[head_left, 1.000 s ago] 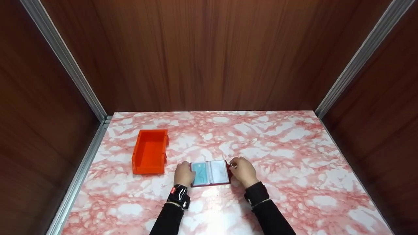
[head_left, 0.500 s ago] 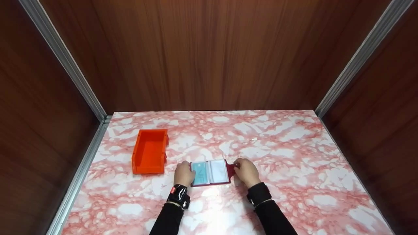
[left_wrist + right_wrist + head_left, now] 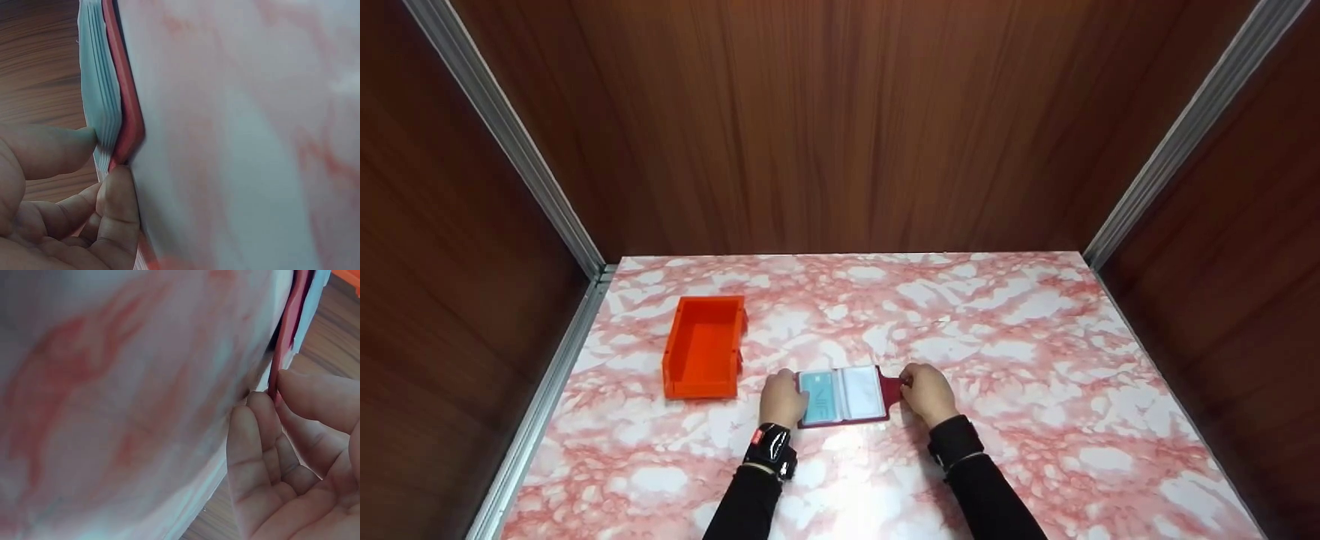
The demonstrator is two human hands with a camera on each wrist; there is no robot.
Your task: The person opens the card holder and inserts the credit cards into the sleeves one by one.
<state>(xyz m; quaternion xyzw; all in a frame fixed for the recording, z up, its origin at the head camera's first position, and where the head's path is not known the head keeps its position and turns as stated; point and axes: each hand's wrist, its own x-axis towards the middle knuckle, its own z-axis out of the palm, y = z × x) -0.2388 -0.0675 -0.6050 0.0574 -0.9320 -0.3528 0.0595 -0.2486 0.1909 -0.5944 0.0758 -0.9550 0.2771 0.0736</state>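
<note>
A dark red card holder (image 3: 862, 392) lies unfolded at the front middle of the table, its clear sleeves facing up. A teal card (image 3: 819, 397) shows in the left sleeve; the right one looks whitish. My left hand (image 3: 781, 400) grips the holder's left edge, thumb (image 3: 62, 149) on the stacked sleeves (image 3: 101, 73) and fingers at the red cover (image 3: 125, 84). On the other side, my right hand (image 3: 928, 394) pinches the end of the red closure tab (image 3: 891, 390) between thumb (image 3: 315, 396) and fingers. The tab's tip is hidden in that pinch.
An orange open-fronted bin (image 3: 705, 349) stands to the left, beyond my left hand. Brown wood-grain panels (image 3: 840, 127) rise at the back and both sides of the pink-and-white marbled table (image 3: 1020, 322). Metal rails run along the corners.
My right hand has shifted slightly right, and the red tab now stretches out flat from the holder's right edge. The left hand and the holder's body have stayed in place.
</note>
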